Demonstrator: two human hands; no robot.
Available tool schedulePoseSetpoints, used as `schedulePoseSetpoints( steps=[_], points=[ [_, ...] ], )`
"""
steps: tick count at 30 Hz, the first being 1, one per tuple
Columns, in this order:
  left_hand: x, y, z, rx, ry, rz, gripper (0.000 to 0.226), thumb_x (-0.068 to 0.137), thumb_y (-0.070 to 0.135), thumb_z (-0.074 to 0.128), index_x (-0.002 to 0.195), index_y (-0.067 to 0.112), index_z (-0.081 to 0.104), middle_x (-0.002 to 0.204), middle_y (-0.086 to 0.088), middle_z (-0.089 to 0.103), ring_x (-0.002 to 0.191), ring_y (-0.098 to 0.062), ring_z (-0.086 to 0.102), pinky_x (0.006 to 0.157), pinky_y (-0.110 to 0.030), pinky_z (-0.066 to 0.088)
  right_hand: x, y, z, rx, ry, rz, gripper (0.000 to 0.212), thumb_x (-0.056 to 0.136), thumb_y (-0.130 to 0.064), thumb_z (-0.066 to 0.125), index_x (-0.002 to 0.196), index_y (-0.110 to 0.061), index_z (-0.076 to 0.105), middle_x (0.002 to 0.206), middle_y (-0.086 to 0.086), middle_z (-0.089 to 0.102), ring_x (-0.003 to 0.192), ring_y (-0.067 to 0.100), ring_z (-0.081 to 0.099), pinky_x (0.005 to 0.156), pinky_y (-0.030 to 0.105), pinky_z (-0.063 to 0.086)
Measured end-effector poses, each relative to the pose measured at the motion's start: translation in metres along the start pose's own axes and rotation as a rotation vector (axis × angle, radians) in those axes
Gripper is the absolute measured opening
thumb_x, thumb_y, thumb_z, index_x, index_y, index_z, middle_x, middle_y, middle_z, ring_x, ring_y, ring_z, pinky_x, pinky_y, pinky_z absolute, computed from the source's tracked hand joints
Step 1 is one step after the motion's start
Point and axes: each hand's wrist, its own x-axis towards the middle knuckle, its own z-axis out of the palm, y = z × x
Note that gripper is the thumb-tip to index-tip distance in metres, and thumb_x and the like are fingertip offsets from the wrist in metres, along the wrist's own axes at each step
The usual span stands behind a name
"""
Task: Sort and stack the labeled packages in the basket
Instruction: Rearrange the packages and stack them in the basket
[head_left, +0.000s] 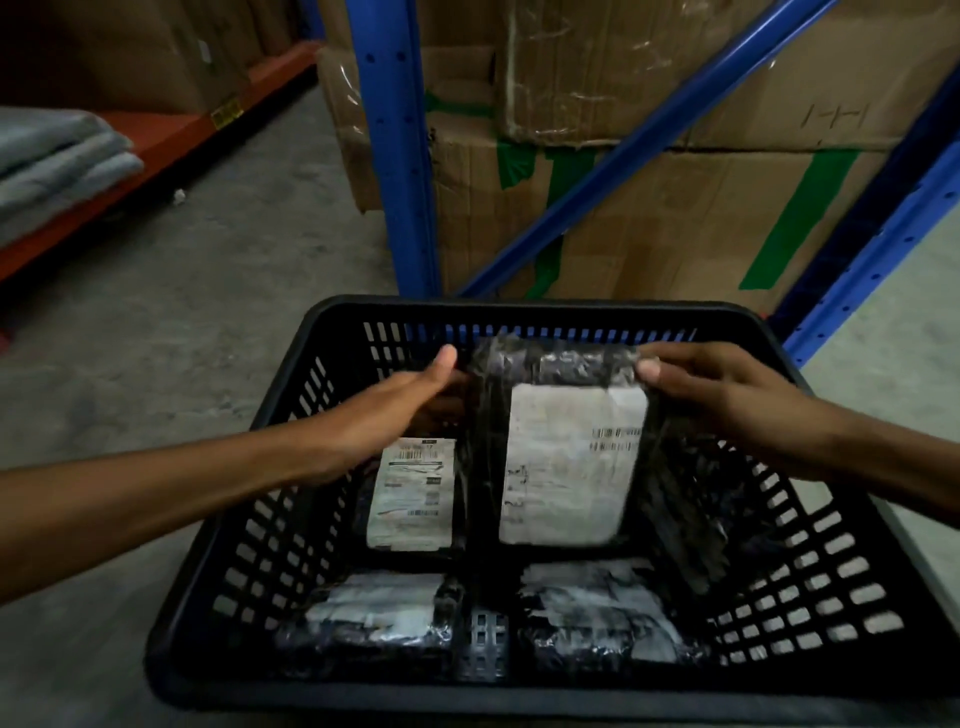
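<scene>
The black slatted basket (291, 415) sits on the grey floor in front of blue racking (395, 156) stacked with cartons, and everything in play is inside it. Held above its far half is the big black-wrapped package (566, 457), label up, long axis running from the far wall toward the person. Both hands are at its far end: the right hand (727, 395) pinches the top right corner, thumb on top, while the left hand (384, 410) touches the top left edge with fingers curled behind it (whether it truly grips there I cannot tell). The right hand looks the firmer hold, so the set-down probably turns on it.

Just left of the held one, lower down, a smaller labelled package (410, 493) lies flat. Two more packages (374, 618) fill the near corners, their labels smeared and unreadable. The held package hides whatever lies beneath it, and motion blur softens its print.
</scene>
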Motion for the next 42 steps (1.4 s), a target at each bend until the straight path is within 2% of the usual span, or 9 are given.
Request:
schedulePoseSetpoints(
  steps=[5,14,17,23,28,32,35,38,42],
  points=[
    [-0.014,-0.001,0.017,-0.471,0.066,-0.307,0.065,0.086,0.066,0.054,0.122,0.013,0.069,0.109,-0.015,0.074,0.094,-0.028,0.066,0.083,-0.038,0.056,0.041,0.007,0.05,0.247,0.376,0.497,0.046,0.089,-0.057,0.057,0.097,-0.015,0.072,0.088,0.006,0.077,0.072,0.025,0.072,0.049,0.028,0.058],
    [0.006,-0.033,-0.008,-0.098,0.482,-0.407,0.056,0.096,0.038,0.059,0.139,0.002,0.052,0.139,-0.014,0.058,0.127,-0.033,0.057,0.111,-0.045,0.045,0.114,0.021,0.121,0.16,0.315,0.386,0.021,0.077,-0.027,0.083,0.084,-0.012,0.07,0.078,0.001,0.076,0.051,0.007,0.072,0.041,0.018,0.052],
    [0.016,-0.048,-0.017,0.106,0.533,-0.446,0.043,0.096,0.029,0.057,0.132,0.005,0.058,0.134,-0.015,0.061,0.122,-0.033,0.059,0.106,-0.044,0.049,0.14,0.043,0.138,0.116,0.257,0.397,0.03,0.083,-0.032,0.077,0.102,-0.009,0.072,0.101,0.007,0.076,0.08,0.019,0.073,0.065,0.026,0.057],
    [0.032,-0.059,0.02,0.633,0.288,-0.552,0.08,0.091,0.018,0.059,0.16,0.012,0.018,0.164,-0.023,0.015,0.15,-0.04,0.027,0.12,-0.044,0.031,0.158,0.094,0.171,-0.484,0.272,0.451,0.05,0.093,-0.052,0.055,0.13,-0.019,0.061,0.131,0.01,0.066,0.12,0.031,0.06,0.092,0.029,0.045],
    [0.037,-0.047,0.013,0.752,0.147,-0.644,0.077,0.1,0.018,0.051,0.161,0.006,0.007,0.167,-0.026,-0.001,0.152,-0.043,0.019,0.121,-0.046,0.03,0.152,0.088,0.153,-0.483,0.224,0.43,0.054,0.089,-0.053,0.06,0.122,-0.011,0.062,0.106,0.012,0.068,0.104,0.032,0.065,0.075,0.032,0.048],
    [-0.008,-0.033,0.002,0.605,-0.077,-0.5,0.049,0.096,0.023,0.058,0.139,0.002,0.045,0.148,-0.011,0.044,0.134,-0.028,0.047,0.11,-0.032,0.041,0.092,0.072,0.157,-0.759,0.214,0.014,0.082,0.091,-0.043,0.061,0.156,-0.01,0.022,0.161,0.012,0.031,0.147,0.026,0.031,0.115,0.035,0.034],
    [-0.056,-0.024,0.009,0.621,-0.365,-0.442,0.055,0.09,0.032,0.067,0.139,0.009,0.054,0.141,-0.006,0.059,0.129,-0.025,0.056,0.112,-0.038,0.044,0.039,0.061,0.164,-0.75,-0.026,-0.315,0.075,0.09,-0.061,0.052,0.153,-0.027,0.03,0.155,-0.01,0.04,0.135,-0.005,0.036,0.108,0.014,0.037],
    [-0.086,-0.034,0.023,0.875,-0.514,-0.46,0.057,0.093,0.041,0.061,0.142,0.011,0.053,0.141,-0.009,0.059,0.128,-0.027,0.057,0.109,-0.036,0.045,0.012,0.061,0.178,-0.658,-0.346,-0.244,0.074,0.089,-0.066,0.049,0.151,-0.029,0.035,0.148,-0.022,0.042,0.129,-0.015,0.036,0.1,-0.006,0.026],
    [-0.093,-0.04,0.028,0.999,-0.526,-0.471,0.054,0.098,0.039,0.053,0.141,0.006,0.05,0.145,-0.014,0.053,0.131,-0.029,0.053,0.108,-0.035,0.043,0.015,0.079,0.189,-0.718,-0.587,-0.115,0.073,0.095,-0.048,0.054,0.156,-0.021,0.024,0.162,-0.006,0.027,0.146,0.006,0.028,0.119,0.023,0.026]
  ],
)
